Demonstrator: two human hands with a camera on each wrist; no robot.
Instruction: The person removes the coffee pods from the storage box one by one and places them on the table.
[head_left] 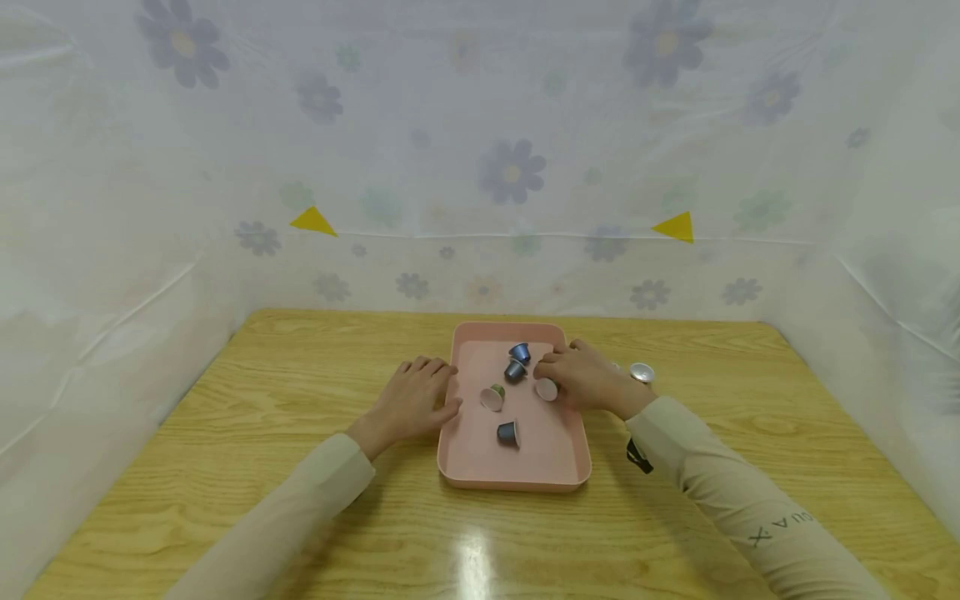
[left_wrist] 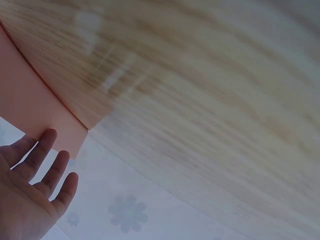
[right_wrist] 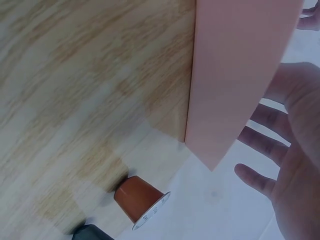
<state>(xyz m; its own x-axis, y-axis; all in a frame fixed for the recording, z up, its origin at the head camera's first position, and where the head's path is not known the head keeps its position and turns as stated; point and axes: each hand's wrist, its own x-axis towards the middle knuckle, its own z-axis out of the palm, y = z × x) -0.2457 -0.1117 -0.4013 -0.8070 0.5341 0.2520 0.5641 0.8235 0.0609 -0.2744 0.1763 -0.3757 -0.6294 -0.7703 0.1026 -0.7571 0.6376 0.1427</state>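
Observation:
At the left rim of the pink tray (head_left: pixel 517 471), my left hand (head_left: pixel 411 398) rests with its fingers spread and fairly straight, holding nothing. In the left wrist view the fingers (left_wrist: pixel 46 142) overlap the tray's outer wall. Over the right rim reaches my right hand (head_left: pixel 587 377), its fingertips inside the tray. A coffee capsule with a pale pink lid (head_left: pixel 547 389) lies right at these fingers; whether they pinch it is hidden. Nearby in the tray are a blue capsule (head_left: pixel 521 353), two dark grey capsules (head_left: pixel 515 371) and a green capsule with a pink lid (head_left: pixel 492 398).
Right of the tray on the wooden table (head_left: pixel 337 517) stands a silver-lidded capsule (head_left: pixel 642 372). The right wrist view shows a brown capsule (right_wrist: pixel 137 197) and a dark capsule (right_wrist: pixel 91 233) beside the tray. White flowered sheeting (head_left: pixel 450 167) encloses the back and sides.

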